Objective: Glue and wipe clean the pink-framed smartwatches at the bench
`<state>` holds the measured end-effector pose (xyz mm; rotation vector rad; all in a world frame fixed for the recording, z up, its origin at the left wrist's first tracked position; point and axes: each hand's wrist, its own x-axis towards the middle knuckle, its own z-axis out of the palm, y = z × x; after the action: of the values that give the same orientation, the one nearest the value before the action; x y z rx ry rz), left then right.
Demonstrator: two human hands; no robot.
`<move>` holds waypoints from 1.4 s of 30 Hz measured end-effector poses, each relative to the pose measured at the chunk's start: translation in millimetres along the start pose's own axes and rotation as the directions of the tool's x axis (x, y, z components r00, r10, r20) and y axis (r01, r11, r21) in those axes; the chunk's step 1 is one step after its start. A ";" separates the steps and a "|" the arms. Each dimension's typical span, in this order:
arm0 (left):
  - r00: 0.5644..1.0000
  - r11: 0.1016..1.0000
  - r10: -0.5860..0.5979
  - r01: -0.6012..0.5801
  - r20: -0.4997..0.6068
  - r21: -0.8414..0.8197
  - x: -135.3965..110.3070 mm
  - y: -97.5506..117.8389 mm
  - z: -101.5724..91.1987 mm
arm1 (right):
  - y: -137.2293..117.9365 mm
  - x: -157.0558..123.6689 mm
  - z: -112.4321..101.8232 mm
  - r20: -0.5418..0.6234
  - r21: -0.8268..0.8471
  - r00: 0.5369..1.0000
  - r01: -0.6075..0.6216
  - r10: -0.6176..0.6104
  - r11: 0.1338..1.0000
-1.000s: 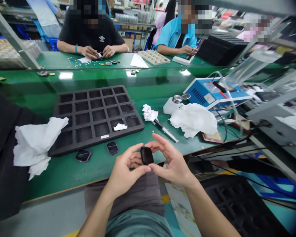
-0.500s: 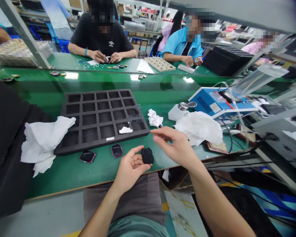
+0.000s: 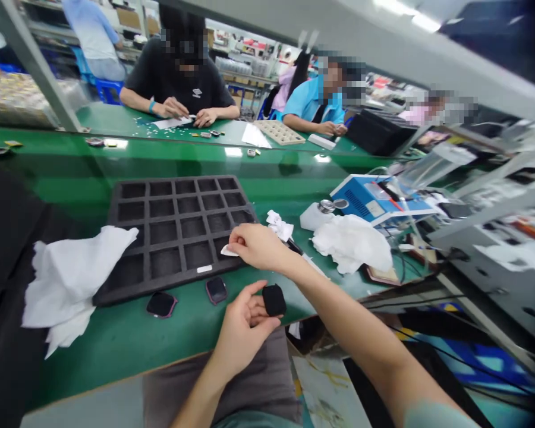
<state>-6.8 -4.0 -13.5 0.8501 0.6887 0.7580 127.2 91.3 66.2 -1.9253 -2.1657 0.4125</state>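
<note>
My left hand (image 3: 252, 318) holds a small black rounded-square piece, like a watch face (image 3: 274, 300), between thumb and fingers above the bench edge. Over the near right corner of a black foam tray (image 3: 187, 276), my right hand (image 3: 254, 242) pinches a small folded white wipe (image 3: 228, 251). Two watch cases with dark faces and pinkish rims lie on the green bench in front of the tray, one (image 3: 161, 304) on the left and another (image 3: 216, 290) nearer my left hand. A small white strip (image 3: 204, 268) rests on the tray's front rim.
A large white cloth (image 3: 78, 273) drapes at the left beside black foam. To the right are crumpled tissue (image 3: 279, 226), a white pump bottle (image 3: 314, 216), another white cloth (image 3: 354, 241) and a blue machine (image 3: 370, 199). Two co-workers sit across the bench.
My right hand has moved left to the tray and closed on the white wipe that lay there. The left hand still holds the black piece. The view has shifted slightly.
</note>
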 end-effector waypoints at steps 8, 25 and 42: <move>1.000 0.999 -0.009 0.009 0.000 -0.051 4.5 3.7 -2.4 | 149.0 -46.9 -55.8 -0.564 0.435 0.698 -0.202 0.440 0.877; 0.985 0.992 0.123 -0.127 -0.119 -0.027 9.1 5.1 -1.6 | 202.3 -17.6 -77.9 -0.493 -0.021 0.737 -0.542 0.463 0.840; 0.993 0.997 0.054 -0.059 -0.103 -0.043 7.2 -7.7 1.2 | 45.1 -133.7 16.5 -0.418 0.229 0.871 0.377 -0.260 0.897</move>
<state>0.3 -2.0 -21.0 0.7957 0.7370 0.8695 179.8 -37.7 38.6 -1.3163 -1.9772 0.2651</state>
